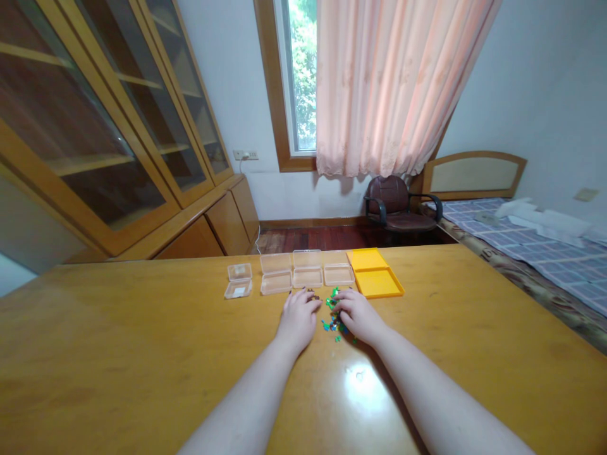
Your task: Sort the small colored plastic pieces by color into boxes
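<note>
On the table, my left hand (pixel 298 317) lies with its fingers apart, fingertips against a few small brown pieces (pixel 313 296). My right hand (pixel 361 316) rests over the right side of a loose pile of tiny green, blue and dark pieces (pixel 333 323). Its fingers are bent and spread, touching the pile; part of the pile is hidden beneath them. Stray green bits (pixel 337 339) lie on the near side. Just beyond my hands stand several clear plastic boxes with raised lids, among them one box (pixel 307 278) behind my left hand and another (pixel 338 275) behind the pile.
A yellow box (pixel 379 284) lies with its lid folded back at the right end of the row. A small clear box (pixel 238 289) stands at the left end. Past the table's far edge (pixel 427 247) are a brown armchair (pixel 391 202), a bed and a glass-fronted cabinet.
</note>
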Motion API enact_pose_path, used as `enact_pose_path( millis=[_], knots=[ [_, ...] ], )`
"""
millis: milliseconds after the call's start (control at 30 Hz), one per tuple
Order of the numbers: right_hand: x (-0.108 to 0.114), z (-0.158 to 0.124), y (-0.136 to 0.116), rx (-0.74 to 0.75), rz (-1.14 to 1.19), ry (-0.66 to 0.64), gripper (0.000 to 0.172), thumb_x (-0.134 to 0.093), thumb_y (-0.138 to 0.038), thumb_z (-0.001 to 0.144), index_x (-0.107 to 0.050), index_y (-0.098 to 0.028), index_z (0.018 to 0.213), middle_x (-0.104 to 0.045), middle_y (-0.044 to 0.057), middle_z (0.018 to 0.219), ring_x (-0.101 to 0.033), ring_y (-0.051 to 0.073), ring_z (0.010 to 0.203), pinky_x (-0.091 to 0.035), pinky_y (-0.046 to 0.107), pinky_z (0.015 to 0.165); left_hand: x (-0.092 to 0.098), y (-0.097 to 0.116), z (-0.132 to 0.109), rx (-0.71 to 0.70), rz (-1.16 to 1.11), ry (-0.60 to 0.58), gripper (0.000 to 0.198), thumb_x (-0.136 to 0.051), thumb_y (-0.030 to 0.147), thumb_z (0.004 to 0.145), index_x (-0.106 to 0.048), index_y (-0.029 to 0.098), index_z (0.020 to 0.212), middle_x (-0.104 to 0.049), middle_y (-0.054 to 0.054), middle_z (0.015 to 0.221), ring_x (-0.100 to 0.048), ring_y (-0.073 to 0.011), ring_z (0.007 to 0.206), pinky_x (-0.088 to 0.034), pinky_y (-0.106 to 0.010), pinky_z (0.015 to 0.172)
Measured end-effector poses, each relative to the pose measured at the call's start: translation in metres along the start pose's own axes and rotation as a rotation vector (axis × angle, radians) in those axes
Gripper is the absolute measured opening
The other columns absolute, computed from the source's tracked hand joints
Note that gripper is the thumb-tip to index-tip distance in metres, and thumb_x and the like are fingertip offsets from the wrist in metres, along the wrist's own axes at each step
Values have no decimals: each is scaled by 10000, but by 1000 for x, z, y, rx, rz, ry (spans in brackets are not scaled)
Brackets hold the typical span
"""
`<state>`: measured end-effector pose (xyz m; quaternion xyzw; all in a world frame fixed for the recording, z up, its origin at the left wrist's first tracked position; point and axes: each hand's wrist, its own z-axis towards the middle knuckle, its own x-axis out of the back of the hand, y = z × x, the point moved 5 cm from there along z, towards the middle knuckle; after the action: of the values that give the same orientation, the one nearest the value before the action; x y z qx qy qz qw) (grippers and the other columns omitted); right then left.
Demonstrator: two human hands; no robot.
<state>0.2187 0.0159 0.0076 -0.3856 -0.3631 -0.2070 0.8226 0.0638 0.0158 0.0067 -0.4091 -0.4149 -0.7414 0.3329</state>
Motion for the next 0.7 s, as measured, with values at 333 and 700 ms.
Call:
enact_pose_path(
  millis=[333, 700],
  knots=[
    [2, 0, 0, -10, -12, 26, 268, -474, -43, 699, -686, -204, 737, -661, 53, 933, -543, 184, 986, -415, 361, 903, -3, 16, -2, -175, -51, -118, 238, -547, 124, 768, -708, 288, 830, -645, -14, 1051, -487, -208, 1094, -287, -458, 1013],
    [3, 0, 0, -29, 2, 38, 254, -481, -49, 698, -681, -203, 729, -660, 57, 927, -548, 189, 981, -418, 367, 900, -5, 18, -3, -193, -73, -149, 258, -534, 118, 770, -705, 293, 851, -634, -15, 1061, -468, -208, 1108, -268, -455, 1030]
  ],
)
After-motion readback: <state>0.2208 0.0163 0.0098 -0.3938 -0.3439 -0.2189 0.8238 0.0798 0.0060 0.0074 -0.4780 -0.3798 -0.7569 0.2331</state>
